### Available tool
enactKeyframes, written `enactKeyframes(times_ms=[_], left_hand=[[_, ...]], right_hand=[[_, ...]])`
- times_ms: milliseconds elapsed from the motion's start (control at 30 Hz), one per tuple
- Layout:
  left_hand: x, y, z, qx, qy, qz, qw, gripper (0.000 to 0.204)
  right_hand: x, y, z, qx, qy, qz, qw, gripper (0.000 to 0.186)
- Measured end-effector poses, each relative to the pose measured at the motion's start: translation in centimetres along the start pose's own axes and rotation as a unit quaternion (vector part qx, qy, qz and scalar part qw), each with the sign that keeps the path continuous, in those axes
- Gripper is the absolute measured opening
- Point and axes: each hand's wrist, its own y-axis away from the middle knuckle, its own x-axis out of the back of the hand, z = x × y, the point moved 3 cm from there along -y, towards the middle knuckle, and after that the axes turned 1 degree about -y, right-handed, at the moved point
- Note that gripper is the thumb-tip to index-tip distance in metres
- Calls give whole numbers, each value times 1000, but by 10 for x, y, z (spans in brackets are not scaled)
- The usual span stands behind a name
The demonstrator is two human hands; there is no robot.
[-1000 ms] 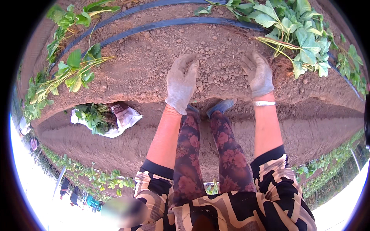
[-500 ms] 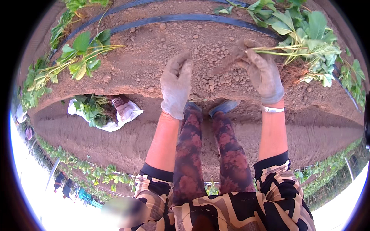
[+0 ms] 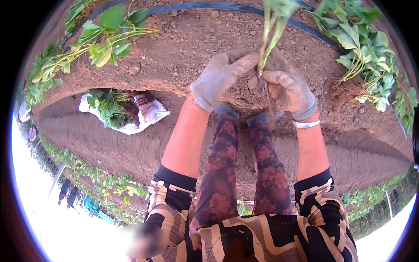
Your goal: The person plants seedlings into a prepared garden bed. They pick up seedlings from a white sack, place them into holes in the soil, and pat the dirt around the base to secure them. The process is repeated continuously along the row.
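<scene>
Above the soil bed (image 3: 187, 48) I hold up a bare-rooted strawberry seedling (image 3: 271, 41), its leaves pointing away from me and its brown roots hanging toward me. My left hand (image 3: 224, 76), in a dirty grey glove, pinches it near the crown with thumb and fingers. On the other side, my gloved right hand (image 3: 293, 89) is closed at the crown and upper roots; some of its fingers are hidden or blurred. To the right lies a bunch of seedlings (image 3: 373, 65) with exposed reddish roots. Another few seedlings (image 3: 109, 41) rest on the soil at the left.
A black drip hose (image 3: 205, 6) runs across the bed's far side. In the furrow (image 3: 174, 131) at the left, a white sack (image 3: 152, 114) holds more seedlings. My feet stand in the furrow below the bed. Green plant rows and people appear at the lower left.
My right hand has brought the seedling left from beside the bunch, and it has turned from sideways to leaves-away. My left hand has moved right and closed on it.
</scene>
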Motion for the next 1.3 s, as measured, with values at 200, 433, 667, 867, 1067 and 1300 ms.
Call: enactKeyframes(times_ms=[200,433,667,867,1067,1300], left_hand=[[28,14,-3,-16,49,6,999,29],[73,48,48,-100,-52,256,960,19],[95,49,48,-84,-75,308,945,22],[102,39,29,-85,4,285,955,24],[104,26,36,-152,80,220,960,21],[77,-31,42,-275,273,119,914,16]], right_hand=[[-31,-14,8,-78,-1,27,997,84],[-35,-106,19,133,623,139,758,40],[-44,-157,28,91,853,62,511,39],[-41,-177,25,-37,866,11,498,35],[-41,-202,16,-169,836,-75,517,37],[27,-228,45,-33,845,-43,532,43]])
